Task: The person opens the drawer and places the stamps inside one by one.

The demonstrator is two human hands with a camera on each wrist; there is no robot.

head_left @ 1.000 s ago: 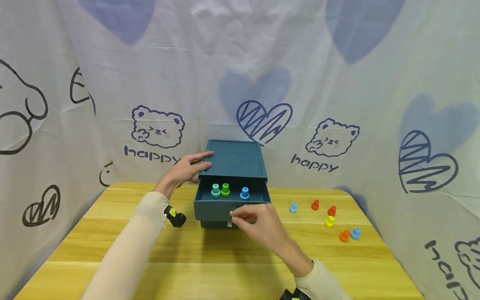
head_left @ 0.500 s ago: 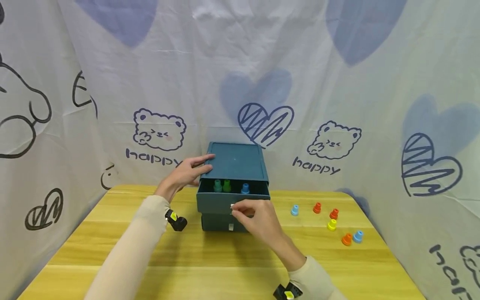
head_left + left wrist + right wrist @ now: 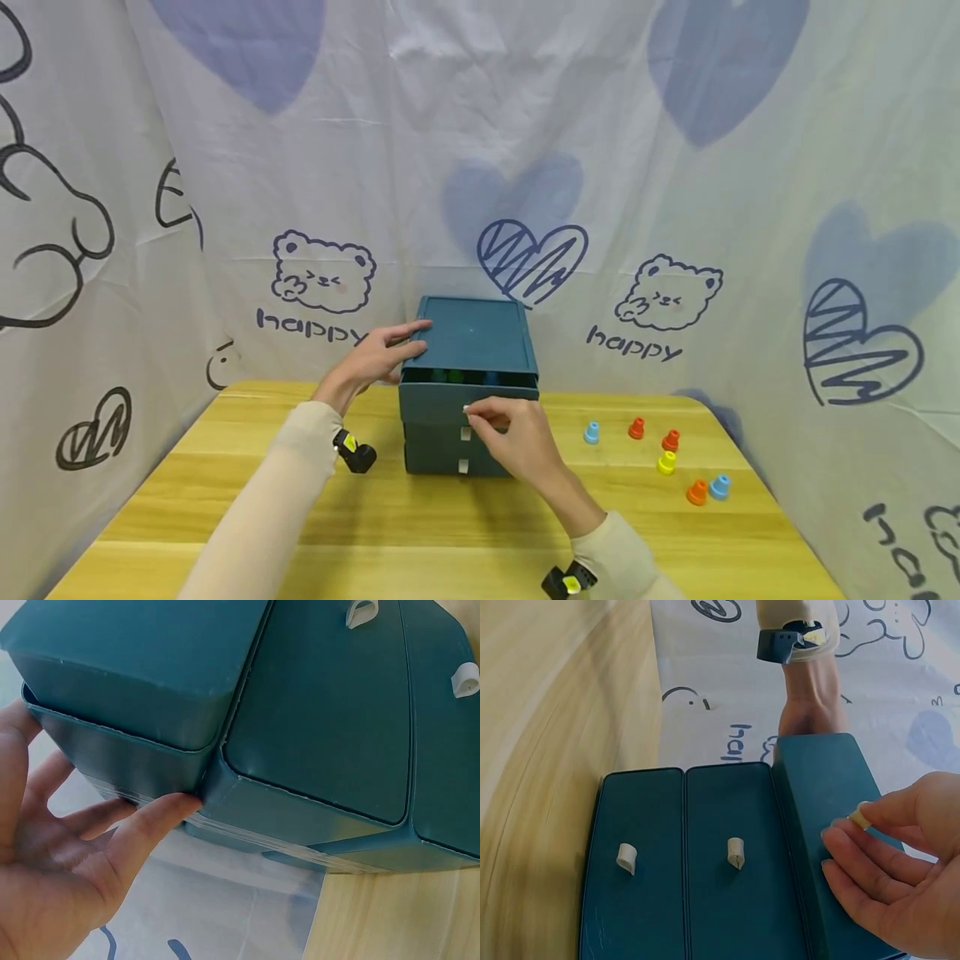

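Teal drawer (image 3: 432,404), shadowed pegs (image 3: 456,377) inside, tab (image 3: 859,819) partly covered

Right grip (image 3: 519,435) pinches the tab (image 3: 466,409) on an ajar drawer (image 3: 432,405); left grip (image 3: 372,359) touches the cabinet (image 3: 476,335).

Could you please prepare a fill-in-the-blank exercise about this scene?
Of the top drawer, middle drawer and bottom drawer, the right hand pinches the tab of the ____ one.
On the table stand ____ cone-shaped pieces.
The piece nearest the orange piece is coloured ____.
Missing words: top; six; light blue.
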